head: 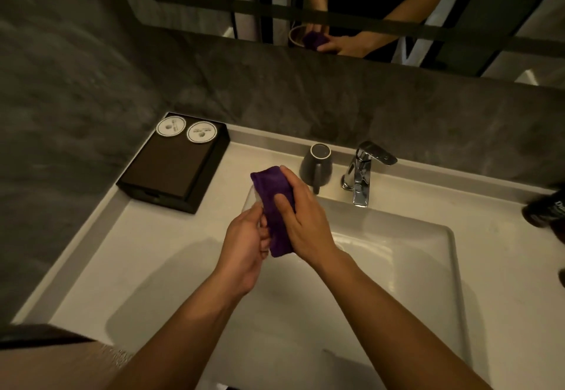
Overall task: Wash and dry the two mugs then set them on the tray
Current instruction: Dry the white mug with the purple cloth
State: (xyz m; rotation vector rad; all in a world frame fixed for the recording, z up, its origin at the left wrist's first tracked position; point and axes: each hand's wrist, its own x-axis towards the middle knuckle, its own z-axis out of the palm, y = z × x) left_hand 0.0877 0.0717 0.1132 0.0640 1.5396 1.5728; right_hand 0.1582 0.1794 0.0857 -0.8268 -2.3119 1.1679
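Over the left rim of the sink, my left hand holds a white mug, which is mostly hidden. A purple cloth is draped over the mug, and my right hand presses it against the mug's side. A second mug, dark grey, stands upside down on the counter just left of the faucet, apart from both hands. The dark tray sits at the back left corner of the counter.
Two round white coasters lie on the tray's far end. A chrome faucet stands behind the white sink basin. A dark bottle is at the right edge. The mirror above reflects the hands and cloth.
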